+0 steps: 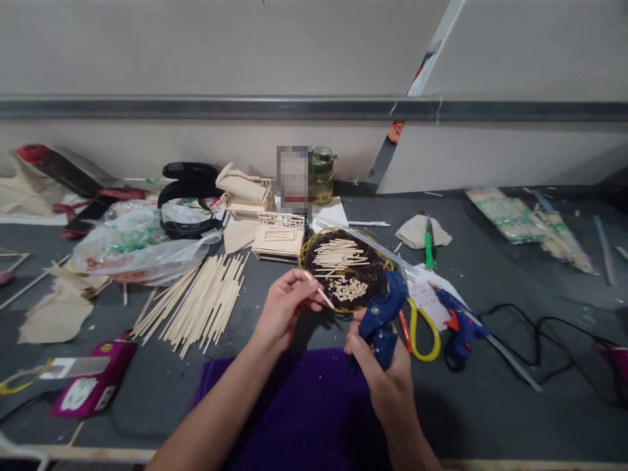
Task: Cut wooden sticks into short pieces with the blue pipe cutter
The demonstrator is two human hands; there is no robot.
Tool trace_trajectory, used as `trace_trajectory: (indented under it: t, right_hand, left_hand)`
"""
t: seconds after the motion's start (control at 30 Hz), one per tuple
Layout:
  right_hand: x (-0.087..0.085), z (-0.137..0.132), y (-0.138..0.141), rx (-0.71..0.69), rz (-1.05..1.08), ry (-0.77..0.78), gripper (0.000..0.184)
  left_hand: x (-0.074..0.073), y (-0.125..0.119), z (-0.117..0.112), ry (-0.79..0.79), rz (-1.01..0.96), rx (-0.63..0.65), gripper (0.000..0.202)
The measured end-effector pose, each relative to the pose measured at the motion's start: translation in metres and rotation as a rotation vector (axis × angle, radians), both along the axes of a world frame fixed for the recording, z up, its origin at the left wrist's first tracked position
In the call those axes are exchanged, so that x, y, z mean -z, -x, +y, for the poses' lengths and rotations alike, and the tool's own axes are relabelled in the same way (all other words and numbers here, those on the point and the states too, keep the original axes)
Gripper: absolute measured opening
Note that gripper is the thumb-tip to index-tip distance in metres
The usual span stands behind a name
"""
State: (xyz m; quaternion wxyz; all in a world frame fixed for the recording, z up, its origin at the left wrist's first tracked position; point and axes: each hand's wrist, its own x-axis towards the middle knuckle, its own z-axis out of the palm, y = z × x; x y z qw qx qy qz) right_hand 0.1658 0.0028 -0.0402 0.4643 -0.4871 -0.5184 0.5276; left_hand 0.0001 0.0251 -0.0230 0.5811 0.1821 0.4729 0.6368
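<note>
My left hand (287, 304) pinches a short, thin wooden stick (324, 297) between thumb and fingertips, in front of a round woven basket (303, 252). My right hand (385, 373) is wrapped round a blue hand cutter (381, 311), its head pointing up and away from me. Whether the cutter's jaws are apart cannot be made out. In the dark basket lie a pile of short cut sticks (341, 254) and a heap of tiny wooden bits (350, 288). A purple cloth (294, 399) is below both hands.
Long wooden sticks (206, 301) lie fanned out at left, near a plastic bag (142, 242). Small stick-built furniture models (279, 237) stand behind. To the right are yellow-handled scissors (424, 333), a blue glue gun (461, 327) with a trailing cord (540, 324), and a green cutter knife (430, 245).
</note>
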Motion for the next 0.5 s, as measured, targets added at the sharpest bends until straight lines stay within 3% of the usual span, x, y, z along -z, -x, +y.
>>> trace_trajectory:
  t: [0.23, 0.3, 0.37, 0.5]
  right_hand:
    - [0.001, 0.014, 0.016, 0.054, -0.006, -0.112, 0.025]
    - [0.002, 0.015, 0.013, 0.059, -0.003, -0.111, 0.024]
    - [-0.001, 0.016, 0.01, 0.092, -0.04, -0.124, 0.024]
    - [-0.011, 0.017, 0.007, 0.119, -0.197, -0.183, 0.021]
  left_hand:
    - [0.012, -0.019, -0.023, -0.044, -0.004, -0.034, 0.025]
    - [0.013, -0.017, -0.023, -0.057, 0.042, 0.016, 0.024]
    - [0.012, -0.011, -0.023, -0.115, 0.247, 0.07, 0.02]
    - [0.009, 0.004, -0.026, -0.418, 1.088, 0.096, 0.01]
